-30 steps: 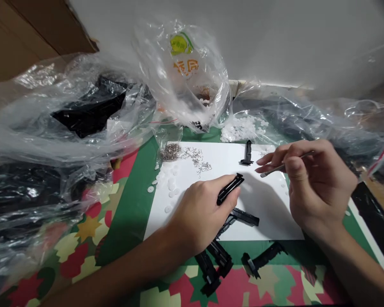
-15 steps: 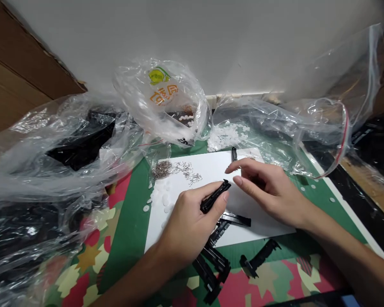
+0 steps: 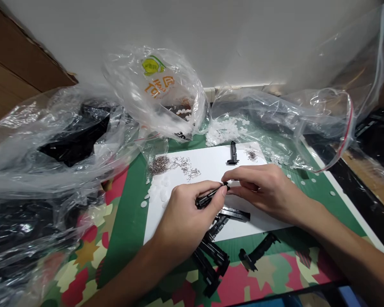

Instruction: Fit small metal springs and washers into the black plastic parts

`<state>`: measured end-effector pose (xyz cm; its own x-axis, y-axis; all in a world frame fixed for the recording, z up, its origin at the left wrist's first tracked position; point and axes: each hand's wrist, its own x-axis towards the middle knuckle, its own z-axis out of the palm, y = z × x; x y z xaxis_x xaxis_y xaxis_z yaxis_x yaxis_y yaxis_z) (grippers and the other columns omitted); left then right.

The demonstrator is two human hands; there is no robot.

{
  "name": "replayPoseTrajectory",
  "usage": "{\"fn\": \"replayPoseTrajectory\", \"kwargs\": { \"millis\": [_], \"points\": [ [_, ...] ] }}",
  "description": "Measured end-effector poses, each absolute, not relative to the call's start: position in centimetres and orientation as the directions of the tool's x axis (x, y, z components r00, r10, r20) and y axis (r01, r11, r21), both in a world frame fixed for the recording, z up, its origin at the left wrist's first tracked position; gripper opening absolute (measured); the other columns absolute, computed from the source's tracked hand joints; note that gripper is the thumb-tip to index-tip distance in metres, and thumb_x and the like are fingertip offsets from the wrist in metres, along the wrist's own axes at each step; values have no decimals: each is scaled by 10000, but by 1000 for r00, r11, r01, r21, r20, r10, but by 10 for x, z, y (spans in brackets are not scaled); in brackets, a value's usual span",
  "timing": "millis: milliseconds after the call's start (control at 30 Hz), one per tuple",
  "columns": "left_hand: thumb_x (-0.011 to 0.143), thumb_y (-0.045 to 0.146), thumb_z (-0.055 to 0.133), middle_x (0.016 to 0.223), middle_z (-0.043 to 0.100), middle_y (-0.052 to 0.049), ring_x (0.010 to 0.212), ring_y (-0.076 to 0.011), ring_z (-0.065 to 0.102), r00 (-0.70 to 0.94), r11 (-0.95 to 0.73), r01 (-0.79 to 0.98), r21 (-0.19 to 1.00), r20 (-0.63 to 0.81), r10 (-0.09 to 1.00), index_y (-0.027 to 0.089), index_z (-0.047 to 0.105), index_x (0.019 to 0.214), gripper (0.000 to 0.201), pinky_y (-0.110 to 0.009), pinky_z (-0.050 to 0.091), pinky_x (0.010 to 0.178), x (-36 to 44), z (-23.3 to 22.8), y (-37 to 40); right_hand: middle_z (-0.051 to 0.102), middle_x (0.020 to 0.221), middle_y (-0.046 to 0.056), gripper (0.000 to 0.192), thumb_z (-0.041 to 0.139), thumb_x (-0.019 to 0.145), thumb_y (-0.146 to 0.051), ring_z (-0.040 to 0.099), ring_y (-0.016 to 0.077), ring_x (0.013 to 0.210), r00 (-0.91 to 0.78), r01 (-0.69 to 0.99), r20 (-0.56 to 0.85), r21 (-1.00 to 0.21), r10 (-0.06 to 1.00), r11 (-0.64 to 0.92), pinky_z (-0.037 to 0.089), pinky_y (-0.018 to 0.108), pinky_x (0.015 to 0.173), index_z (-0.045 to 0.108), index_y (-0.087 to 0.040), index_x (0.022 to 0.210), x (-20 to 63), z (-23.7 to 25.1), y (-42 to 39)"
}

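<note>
My left hand (image 3: 190, 213) is closed around a slim black plastic part (image 3: 206, 199), held tilted above the white sheet (image 3: 211, 166). At the upper right end of that part, my right hand (image 3: 259, 185) has its thumb and forefinger pinched together; whether anything small sits between them is hidden. Below the hands lie several similar black plastic parts (image 3: 235, 214), some on the sheet and some on the patterned cover. One more black part (image 3: 232, 153) stands alone near the sheet's far edge. Small thin wire springs (image 3: 187, 167) are strewn on the sheet's left side.
White plastic discs (image 3: 161, 192) lie along the sheet's left edge, with a heap of white pieces (image 3: 225, 129) behind. A printed clear bag (image 3: 160, 81) stands at the back. Plastic bags (image 3: 67, 136) crowd the left, and a zip bag (image 3: 307, 115) the right.
My right hand has come down and left, from apart to meeting the end of the black part. The lone black part and a small spring pile behind it now show fully.
</note>
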<state>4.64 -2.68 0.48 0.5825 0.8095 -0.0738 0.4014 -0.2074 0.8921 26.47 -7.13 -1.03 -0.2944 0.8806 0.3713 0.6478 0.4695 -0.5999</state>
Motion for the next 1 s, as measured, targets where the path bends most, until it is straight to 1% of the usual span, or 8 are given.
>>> {"fn": "replayPoseTrajectory", "kwargs": {
  "millis": [167,267,367,467,600,733,833,1000],
  "points": [
    [970,246,711,911,816,37,807,-136,753,514,-281,362,889,61,856,227,810,982,101,-163,592,715,49,5,-29,720,812,4,107,660,1014,-120,516,96,572,-274,651,412,-586,869,483,373,221,576,737,-142,1085,264,-9,-73],
    [925,214,749,874,797,34,704,-105,717,456,-366,378,850,173,873,211,786,981,67,-126,561,581,50,3,-33,694,772,-5,109,677,1005,-122,519,100,574,-251,663,439,-572,863,484,366,229,565,740,-133,1093,263,-10,-74],
    [897,129,741,839,776,33,583,-72,633,447,-555,399,730,374,813,202,751,995,123,-137,496,497,50,3,-35,686,763,-4,116,686,1000,-115,537,102,584,-239,657,461,-571,854,492,365,236,555,743,-126,1101,263,-10,-75],
    [905,81,718,794,743,37,551,-74,571,472,-698,348,626,526,707,222,698,1015,180,-179,505,546,47,4,-36,711,781,6,127,694,1003,-118,577,110,602,-216,623,490,-597,845,505,394,242,566,751,-152,1111,262,-6,-78],
    [882,57,731,763,690,24,606,-119,599,550,-680,103,726,528,647,248,645,1076,286,-223,526,551,38,8,-36,750,801,16,143,719,1001,-156,585,120,571,-138,557,491,-680,860,477,414,262,543,777,-209,1120,260,4,-83],
    [861,27,745,714,657,17,613,-153,636,533,-633,-8,774,539,652,261,646,1114,358,-264,557,555,31,9,-35,734,739,3,122,738,986,-179,515,102,499,-61,475,451,-772,891,423,396,261,490,817,-224,1069,255,10,-85],
    [929,105,719,736,692,8,622,-162,660,525,-651,-61,756,579,624,256,672,1138,262,-286,574,577,31,6,-34,709,700,-10,102,778,960,-193,479,86,488,-15,399,406,-835,914,378,377,244,472,836,-202,1044,250,10,-85],
    [1037,204,659,720,682,7,588,-150,638,449,-630,20,776,556,699,244,695,1037,53,-304,556,578,34,4,-35,537,563,-60,114,842,908,-216,374,78,478,34,285,341,-904,939,318,307,227,444,860,-171,1011,244,5,-85]
  ]
}}
